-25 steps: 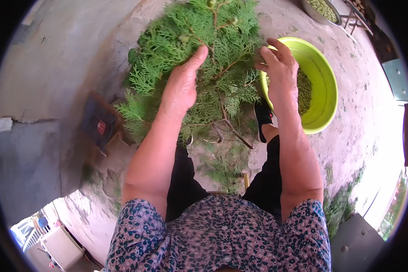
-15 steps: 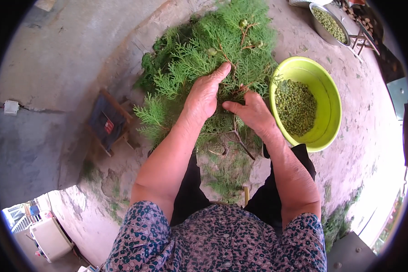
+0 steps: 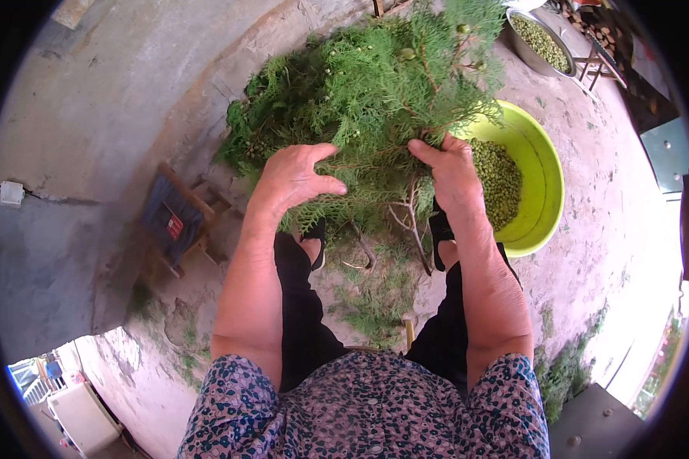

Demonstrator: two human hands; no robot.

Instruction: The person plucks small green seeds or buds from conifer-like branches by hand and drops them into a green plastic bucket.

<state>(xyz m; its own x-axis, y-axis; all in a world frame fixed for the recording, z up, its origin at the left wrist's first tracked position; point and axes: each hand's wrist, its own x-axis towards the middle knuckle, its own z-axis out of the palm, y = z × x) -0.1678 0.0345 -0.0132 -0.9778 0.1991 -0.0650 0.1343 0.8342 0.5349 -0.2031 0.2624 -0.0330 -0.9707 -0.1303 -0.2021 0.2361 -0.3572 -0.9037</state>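
A leafy green conifer branch [image 3: 436, 80] bearing a few round green cones rises from my right hand [image 3: 453, 174], whose thumb and fingers are closed around its stem. My left hand [image 3: 289, 182] sits over the left part of the foliage, thumb and fingers spread apart, with no cone visible in it. Beneath and behind lies a heap of cut conifer branches [image 3: 283, 107], with bare woody stems [image 3: 416, 229] pointing back between my feet. Beside my right hand stands a yellow-green plastic basin [image 3: 547, 180], partly filled with small green cones [image 3: 501, 183]; the held branch overhangs its rim.
At left is a low wooden folding stool [image 3: 177, 222] with a dark cloth seat. A metal bowl of green cones [image 3: 542, 42] stands at the far right near stacked firewood [image 3: 601, 32]. Loose sprigs [image 3: 379, 306] litter the concrete floor.
My left hand has let go of the branch, moved left and spread its fingers. My right hand keeps hold, and the branch has shifted right, over the basin's rim.
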